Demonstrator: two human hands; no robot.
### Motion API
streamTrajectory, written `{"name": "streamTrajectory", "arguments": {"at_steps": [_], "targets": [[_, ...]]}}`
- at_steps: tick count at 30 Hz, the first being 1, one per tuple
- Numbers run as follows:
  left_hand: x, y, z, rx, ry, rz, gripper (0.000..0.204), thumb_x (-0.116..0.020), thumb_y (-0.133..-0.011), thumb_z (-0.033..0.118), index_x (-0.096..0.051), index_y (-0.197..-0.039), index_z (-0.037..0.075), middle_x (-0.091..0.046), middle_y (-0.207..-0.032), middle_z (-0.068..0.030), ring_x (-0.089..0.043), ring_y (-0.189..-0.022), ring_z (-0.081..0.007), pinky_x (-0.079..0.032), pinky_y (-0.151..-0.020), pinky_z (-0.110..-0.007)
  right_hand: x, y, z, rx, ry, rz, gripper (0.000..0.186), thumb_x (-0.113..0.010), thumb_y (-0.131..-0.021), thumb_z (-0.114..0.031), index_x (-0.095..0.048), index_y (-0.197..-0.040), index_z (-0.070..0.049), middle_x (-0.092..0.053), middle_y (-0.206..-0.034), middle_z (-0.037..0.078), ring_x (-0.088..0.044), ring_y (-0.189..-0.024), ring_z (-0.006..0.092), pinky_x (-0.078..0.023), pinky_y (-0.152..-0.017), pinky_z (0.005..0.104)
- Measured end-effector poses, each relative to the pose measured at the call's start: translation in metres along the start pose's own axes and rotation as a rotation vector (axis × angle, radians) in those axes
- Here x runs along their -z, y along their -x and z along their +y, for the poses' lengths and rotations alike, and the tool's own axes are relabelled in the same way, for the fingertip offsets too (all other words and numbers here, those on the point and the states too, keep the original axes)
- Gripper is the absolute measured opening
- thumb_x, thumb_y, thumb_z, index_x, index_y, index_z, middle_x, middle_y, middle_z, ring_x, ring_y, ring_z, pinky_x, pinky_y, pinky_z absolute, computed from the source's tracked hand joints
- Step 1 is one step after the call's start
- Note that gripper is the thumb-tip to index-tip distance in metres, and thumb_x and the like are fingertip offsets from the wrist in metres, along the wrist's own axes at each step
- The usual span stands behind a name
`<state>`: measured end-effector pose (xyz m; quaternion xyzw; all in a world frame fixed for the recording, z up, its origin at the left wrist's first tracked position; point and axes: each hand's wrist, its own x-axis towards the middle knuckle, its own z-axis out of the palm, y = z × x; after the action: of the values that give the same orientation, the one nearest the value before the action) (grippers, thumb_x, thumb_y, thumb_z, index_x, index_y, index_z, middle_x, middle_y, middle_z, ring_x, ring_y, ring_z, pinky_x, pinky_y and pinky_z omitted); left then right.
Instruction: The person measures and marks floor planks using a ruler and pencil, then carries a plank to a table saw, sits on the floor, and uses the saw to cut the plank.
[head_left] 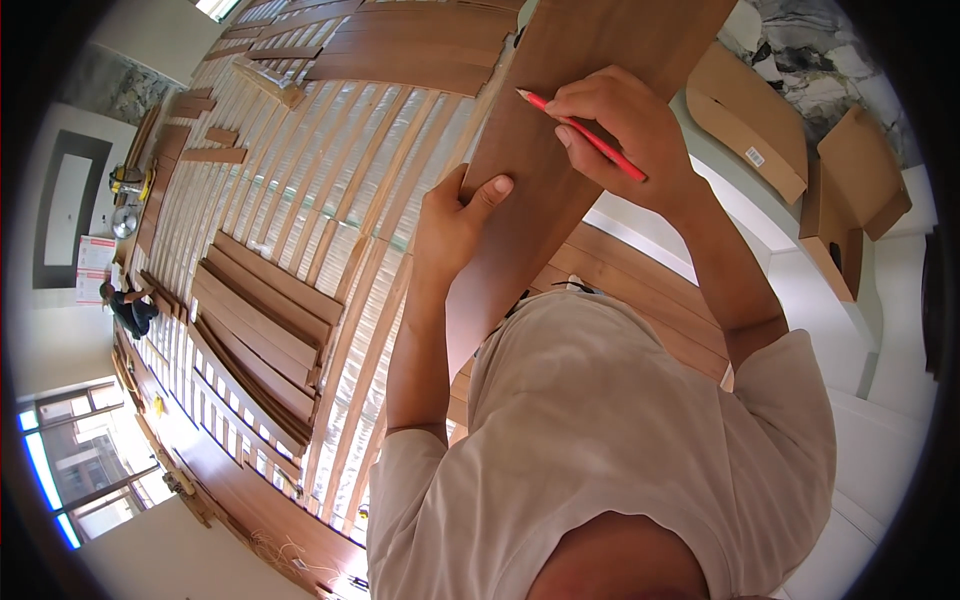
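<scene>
A long brown wooden plank (pixel 592 55) runs from the top of the view down to my body. My left hand (pixel 460 220) grips its left edge, thumb lying on the face and fingers curled round the side. My right hand (pixel 625 135) is closed on a red pencil (pixel 620 160), whose sharpened tip points up-left, close to the plank's left edge, above my left hand. I cannot tell whether the tip touches the wood.
Battens (pixel 365 140) cross foil underlay. Stacks of boards (pixel 250 310) lie left of me. A co-worker (pixel 130 310) crouches at the far left, near a saw (pixel 125 220). Cardboard boxes (pixel 745 110) rest on a white ledge at right, beside laid flooring (pixel 640 290).
</scene>
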<state>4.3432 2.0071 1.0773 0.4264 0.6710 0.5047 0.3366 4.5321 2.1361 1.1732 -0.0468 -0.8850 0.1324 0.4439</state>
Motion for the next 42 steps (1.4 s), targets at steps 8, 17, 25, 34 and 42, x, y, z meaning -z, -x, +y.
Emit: {"name": "streamTrajectory", "arguments": {"at_steps": [8,17,25,34,42], "targets": [[0.005,0.007,-0.002,0.011,0.034,-0.001,0.052,-0.076,-0.085,0.045,-0.054,-0.073,-0.001,-0.044,-0.058,-0.0016,-0.037,-0.058,-0.0087,-0.033,-0.051,-0.029,0.015,0.001,-0.004,0.124,-0.044,-0.229,0.024,-0.069,-0.071,0.005,-0.064,-0.092,-0.005,-0.065,-0.086,0.007,-0.058,-0.077,0.0245,-0.045,-0.067,0.0347],[0.002,0.012,0.0,0.01,0.07,-0.027,0.054,-0.076,-0.083,0.048,-0.066,-0.089,-0.004,-0.056,-0.067,-0.0048,-0.047,-0.065,-0.0101,-0.04,-0.059,-0.029,0.041,0.007,-0.003,0.233,-0.092,-0.539,0.018,-0.069,-0.069,0.002,-0.063,-0.083,-0.008,-0.062,-0.079,0.002,-0.056,-0.073,0.0213,-0.04,-0.066,0.0356],[0.0,0.012,-0.003,0.045,0.122,-0.063,0.056,-0.076,-0.082,0.048,-0.07,-0.103,-0.004,-0.068,-0.08,-0.0098,-0.058,-0.075,-0.0131,-0.046,-0.069,-0.029,0.056,0.005,-0.008,0.23,-0.111,-0.735,0.011,-0.069,-0.069,0.0,-0.064,-0.076,-0.007,-0.06,-0.073,0.0,-0.053,-0.071,0.0193,-0.04,-0.07,0.0351],[0.008,0.01,-0.006,0.061,0.096,-0.086,0.056,-0.076,-0.083,0.047,-0.069,-0.104,-0.004,-0.068,-0.082,-0.0098,-0.059,-0.078,-0.0146,-0.047,-0.072,-0.029,0.049,0.007,-0.01,0.184,-0.172,-0.743,0.01,-0.067,-0.069,-0.003,-0.065,-0.077,-0.009,-0.06,-0.074,-0.001,-0.052,-0.072,0.0195,-0.039,-0.073,0.0354],[0.049,-0.001,-0.004,-0.108,0.125,0.159,0.052,-0.076,-0.085,0.044,-0.066,-0.103,-0.004,-0.067,-0.083,-0.0055,-0.057,-0.078,-0.0119,-0.046,-0.07,-0.027,0.035,0.053,-0.01,-0.313,-0.805,-0.394,0.016,-0.046,-0.078,-0.004,-0.062,-0.08,-0.005,-0.066,-0.084,0.008,-0.054,-0.078,0.022,-0.044,-0.072,0.0339]]}}
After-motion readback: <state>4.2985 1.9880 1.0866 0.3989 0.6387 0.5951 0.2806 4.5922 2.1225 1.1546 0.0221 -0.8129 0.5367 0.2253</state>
